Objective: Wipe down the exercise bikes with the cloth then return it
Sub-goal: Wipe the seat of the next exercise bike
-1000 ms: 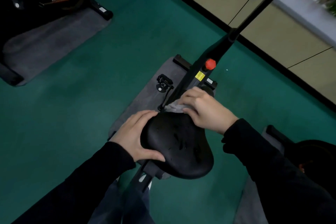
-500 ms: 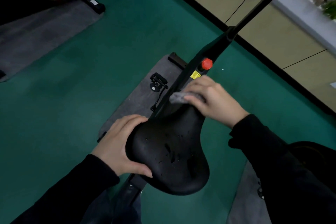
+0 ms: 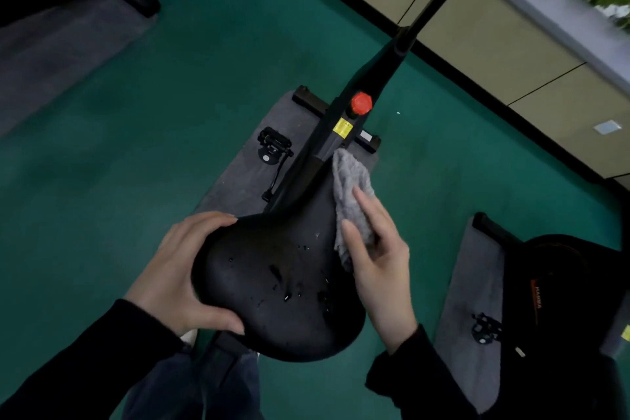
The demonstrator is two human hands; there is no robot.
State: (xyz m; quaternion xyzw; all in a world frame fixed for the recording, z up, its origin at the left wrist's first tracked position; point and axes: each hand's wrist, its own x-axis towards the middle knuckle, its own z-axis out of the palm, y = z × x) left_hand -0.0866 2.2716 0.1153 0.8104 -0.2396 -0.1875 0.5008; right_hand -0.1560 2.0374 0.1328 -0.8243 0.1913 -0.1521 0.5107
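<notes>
Pointing away up-right, saddle point(image 3: 272, 283) gripped by left hand point(image 3: 177, 276); right hand point(image 3: 378, 269) presses cloth point(image 3: 347, 187) flat-fingered.

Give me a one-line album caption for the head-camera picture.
The left hand grips a black bike saddle while the right hand presses a grey cloth against its right side.
</notes>
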